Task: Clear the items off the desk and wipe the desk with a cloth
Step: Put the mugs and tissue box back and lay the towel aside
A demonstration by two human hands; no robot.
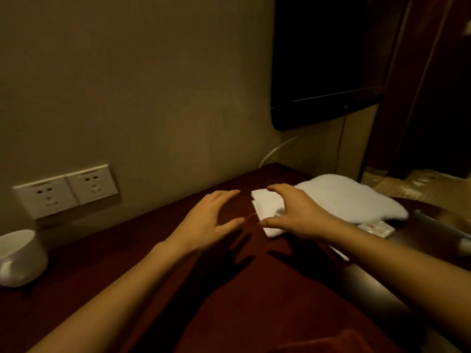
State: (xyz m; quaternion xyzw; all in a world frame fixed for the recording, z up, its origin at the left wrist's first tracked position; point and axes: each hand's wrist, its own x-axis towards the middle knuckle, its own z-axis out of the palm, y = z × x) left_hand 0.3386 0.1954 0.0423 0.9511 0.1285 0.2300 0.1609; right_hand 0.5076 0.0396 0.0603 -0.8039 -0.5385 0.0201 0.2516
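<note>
A dark red-brown desk (158,271) runs along a beige wall. A small folded white cloth (265,203) lies near the middle of it. My right hand (298,215) hovers over that cloth with fingers and thumb spread in an arch, not gripping it. My left hand (209,220) is just to the left of the cloth, fingers straight and spread above the bare desk, holding nothing. A larger fluffy white towel (356,197) lies behind the right hand at the desk's far right. A white mug (20,258) stands at the left edge.
Two white wall sockets (66,189) sit just above the desk at left. A dark wall-mounted screen (328,59) hangs at upper right with cables below it. Small wrapped packets (377,229) and a shiny metallic edge (441,230) lie at the right.
</note>
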